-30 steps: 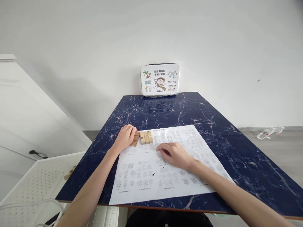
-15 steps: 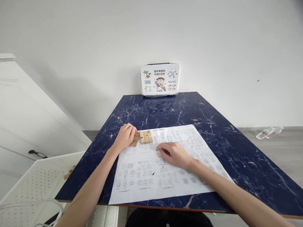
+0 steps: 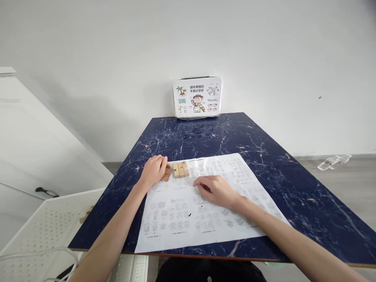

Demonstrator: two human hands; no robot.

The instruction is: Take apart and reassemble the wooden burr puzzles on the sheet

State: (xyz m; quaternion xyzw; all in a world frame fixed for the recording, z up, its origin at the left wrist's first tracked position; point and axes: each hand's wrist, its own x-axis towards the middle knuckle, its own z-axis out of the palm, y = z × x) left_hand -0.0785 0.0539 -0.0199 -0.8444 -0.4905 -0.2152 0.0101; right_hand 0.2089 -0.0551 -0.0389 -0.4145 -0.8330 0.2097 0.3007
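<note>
A dark blue marble table (image 3: 223,137) carries a white printed sheet of diagrams (image 3: 176,223). Near the sheet's far left corner lie several light wooden blocks (image 3: 181,169) side by side. My left hand (image 3: 152,171) rests curled beside them, its fingertips closed on a darker wooden piece (image 3: 167,172) at the left end of the row. My right hand (image 3: 216,190) lies palm down on the sheet with its fingers curled under, a little right of the blocks and touching the paper only.
A white case with cartoon travel pictures (image 3: 197,97) stands against the wall at the table's far edge. A white perforated basket (image 3: 44,227) with a wooden piece (image 3: 84,216) sits left of the table. A plastic bottle (image 3: 333,161) lies on the floor at right.
Both hands and the blocks hold their places; only the camera has tipped slightly, shifting everything a few pixels up in the picture.
</note>
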